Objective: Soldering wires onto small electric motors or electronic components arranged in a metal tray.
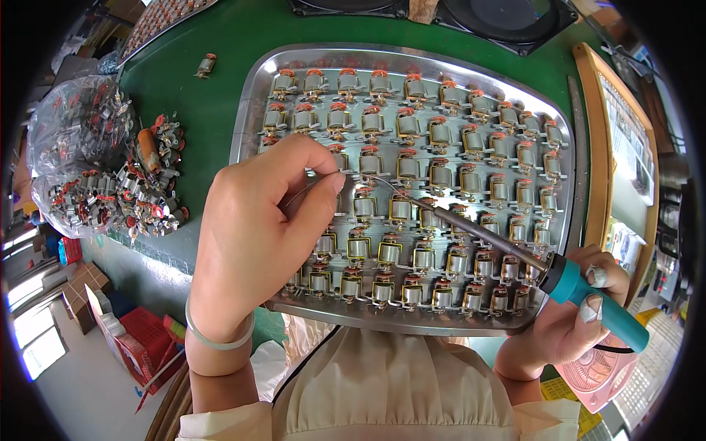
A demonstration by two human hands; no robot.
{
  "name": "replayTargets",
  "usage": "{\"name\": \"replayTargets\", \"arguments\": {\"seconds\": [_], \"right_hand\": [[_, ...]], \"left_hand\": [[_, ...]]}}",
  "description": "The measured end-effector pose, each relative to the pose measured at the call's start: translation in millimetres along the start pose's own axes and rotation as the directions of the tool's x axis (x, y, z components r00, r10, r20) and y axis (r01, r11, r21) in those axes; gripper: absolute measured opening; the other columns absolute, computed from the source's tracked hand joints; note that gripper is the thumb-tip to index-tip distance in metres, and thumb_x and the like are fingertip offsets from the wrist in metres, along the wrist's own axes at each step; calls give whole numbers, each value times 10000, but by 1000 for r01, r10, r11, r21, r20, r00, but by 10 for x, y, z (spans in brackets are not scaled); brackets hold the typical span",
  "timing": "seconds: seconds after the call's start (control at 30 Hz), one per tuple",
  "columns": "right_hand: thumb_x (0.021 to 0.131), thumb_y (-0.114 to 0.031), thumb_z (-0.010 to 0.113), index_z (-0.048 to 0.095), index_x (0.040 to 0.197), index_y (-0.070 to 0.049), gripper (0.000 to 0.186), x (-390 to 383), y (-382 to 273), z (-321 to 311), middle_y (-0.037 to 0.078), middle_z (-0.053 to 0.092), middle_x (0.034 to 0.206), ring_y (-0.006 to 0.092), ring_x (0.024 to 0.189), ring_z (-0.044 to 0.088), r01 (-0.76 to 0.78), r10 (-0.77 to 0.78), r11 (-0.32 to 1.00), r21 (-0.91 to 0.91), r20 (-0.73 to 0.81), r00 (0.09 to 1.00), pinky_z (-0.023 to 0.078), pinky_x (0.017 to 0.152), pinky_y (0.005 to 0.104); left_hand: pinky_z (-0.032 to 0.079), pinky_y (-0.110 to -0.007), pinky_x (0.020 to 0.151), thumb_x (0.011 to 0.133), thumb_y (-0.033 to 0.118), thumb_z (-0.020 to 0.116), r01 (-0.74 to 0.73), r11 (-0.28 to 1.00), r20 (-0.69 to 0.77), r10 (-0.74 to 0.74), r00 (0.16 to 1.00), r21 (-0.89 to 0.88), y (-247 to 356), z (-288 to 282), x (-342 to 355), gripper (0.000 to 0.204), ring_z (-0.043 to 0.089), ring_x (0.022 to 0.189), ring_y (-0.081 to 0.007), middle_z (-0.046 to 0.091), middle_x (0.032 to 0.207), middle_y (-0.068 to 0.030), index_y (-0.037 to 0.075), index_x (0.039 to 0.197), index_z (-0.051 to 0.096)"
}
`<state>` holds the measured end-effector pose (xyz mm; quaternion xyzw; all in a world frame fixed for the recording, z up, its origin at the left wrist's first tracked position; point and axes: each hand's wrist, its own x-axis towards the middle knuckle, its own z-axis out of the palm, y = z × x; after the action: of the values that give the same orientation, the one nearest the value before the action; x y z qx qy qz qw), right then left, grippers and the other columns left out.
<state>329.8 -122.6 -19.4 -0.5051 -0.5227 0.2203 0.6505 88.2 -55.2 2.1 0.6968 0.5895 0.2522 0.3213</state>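
Note:
My left hand pinches a thin solder wire between thumb and forefinger, above the tray's left half. In my right hand is a soldering iron with a teal handle, its fingers wrapped round the grip. The iron slants up and leftward, its tip near the free end of the wire, over a row of small silver cylindrical parts with orange-red ends. Whether tip and wire touch is too small to tell. These parts stand in rows in a shiny metal tray. My left hand hides several of them. White wraps cover two right fingertips.
Left of the tray, a clear plastic bag and a loose heap of similar parts lie on the green table, with an orange roll among them. One part lies apart. A wooden frame stands at right; black speakers lie behind.

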Motion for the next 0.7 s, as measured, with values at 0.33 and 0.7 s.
{"name": "replayTargets", "arguments": {"seconds": [0.33, 0.7], "right_hand": [[740, -268, 520, 396, 783, -32, 270, -26, -25, -55, 70, 363, 632, 163, 555, 354, 54, -52, 992, 116, -19, 998, 297, 516, 267], [714, -307, 579, 419, 814, -38, 329, -78, -80, 206, 76, 412, 638, 167, 563, 397, -33, 33, 999, 3, 50, 998, 332, 511, 254]], "left_hand": [[164, -167, 429, 737, 42, 563, 44, 999, -72, -42, 996, 23, -23, -162, -43, 49, 244, 480, -2, 320, 511, 74, 19, 749, 521], [217, -217, 378, 688, 16, 575, 24, 1000, -88, -23, 996, 11, -214, -194, -41, 64, 275, 390, -54, 334, 446, -8, 12, 700, 512]]}}
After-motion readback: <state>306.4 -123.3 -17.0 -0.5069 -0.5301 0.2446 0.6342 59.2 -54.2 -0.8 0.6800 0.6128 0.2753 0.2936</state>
